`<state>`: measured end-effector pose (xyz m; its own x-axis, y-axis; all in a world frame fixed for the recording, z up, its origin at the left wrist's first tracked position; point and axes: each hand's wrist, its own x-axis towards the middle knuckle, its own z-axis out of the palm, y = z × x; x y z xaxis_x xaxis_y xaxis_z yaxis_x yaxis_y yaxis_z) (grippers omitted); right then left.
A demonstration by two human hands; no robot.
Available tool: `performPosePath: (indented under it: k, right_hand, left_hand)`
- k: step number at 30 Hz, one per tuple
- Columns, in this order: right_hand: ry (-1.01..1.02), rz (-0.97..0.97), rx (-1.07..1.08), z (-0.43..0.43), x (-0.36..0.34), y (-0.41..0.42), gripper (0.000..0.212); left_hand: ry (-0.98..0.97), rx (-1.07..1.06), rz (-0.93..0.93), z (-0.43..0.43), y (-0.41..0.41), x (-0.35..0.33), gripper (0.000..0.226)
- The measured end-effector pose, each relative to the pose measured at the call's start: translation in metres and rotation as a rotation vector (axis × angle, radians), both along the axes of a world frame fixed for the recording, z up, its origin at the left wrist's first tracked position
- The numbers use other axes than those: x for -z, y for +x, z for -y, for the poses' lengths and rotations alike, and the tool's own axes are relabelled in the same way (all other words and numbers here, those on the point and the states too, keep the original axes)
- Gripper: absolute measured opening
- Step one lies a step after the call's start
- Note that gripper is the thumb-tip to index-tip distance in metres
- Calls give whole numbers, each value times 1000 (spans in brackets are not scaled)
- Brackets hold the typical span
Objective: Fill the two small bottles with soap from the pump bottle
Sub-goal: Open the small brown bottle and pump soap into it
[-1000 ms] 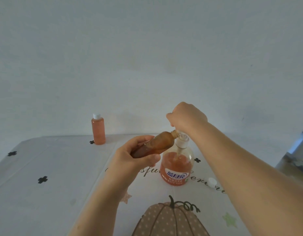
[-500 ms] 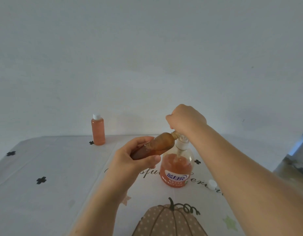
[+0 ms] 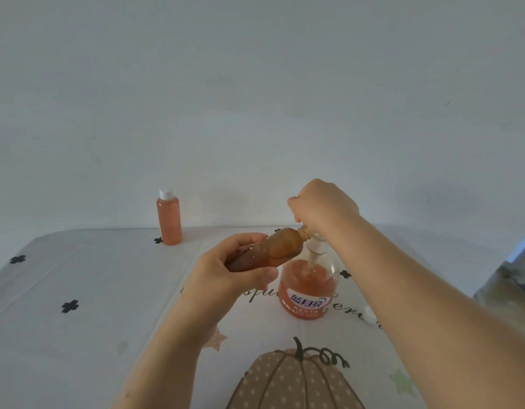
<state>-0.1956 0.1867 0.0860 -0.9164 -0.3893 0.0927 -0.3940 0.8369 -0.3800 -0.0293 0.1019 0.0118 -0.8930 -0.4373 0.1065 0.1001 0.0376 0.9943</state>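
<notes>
Left hand (image 3: 226, 276) gripping tilted open bottle (image 3: 273, 249), its mouth at the pump spout, right hand (image 3: 323, 205) curled over head of pump bottle (image 3: 308, 287), capped bottle (image 3: 169, 219) upright far left on bench (image 3: 93, 290), loose cap (image 3: 370, 315) at right

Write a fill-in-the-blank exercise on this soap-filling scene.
The left hand grips a tilted small bottle that lacks a ____.
The right hand is closed over the head of the pump bottle, which stands ____ on the table.
The second small bottle stands capped at the table's far ____.
A loose white cap lies to the pump bottle's ____.
Missing words: cap; upright; left; right.
</notes>
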Motion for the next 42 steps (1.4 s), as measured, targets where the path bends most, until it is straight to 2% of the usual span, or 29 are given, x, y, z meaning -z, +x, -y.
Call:
performPosePath:
  k: [6, 21, 28, 32, 42]
  right_hand:
    - [-16, -51, -12, -3, -8, 3, 13]
    - [24, -97, -14, -2, -12, 3, 17]
    - [6, -53, -3, 1, -4, 1, 14]
    - [-23, 9, -14, 1, 3, -3, 21]
    - [-52, 6, -20, -2, 0, -2, 25]
  left_hand:
    - [-12, -9, -18, -2, 1, -2, 39]
    - [21, -27, -48, -4, 2, -5, 40]
    - [6, -43, -26, -1, 2, -3, 42]
    - [0, -36, -17, -1, 2, -2, 41]
    - [-47, -80, -14, -5, 1, -1, 44]
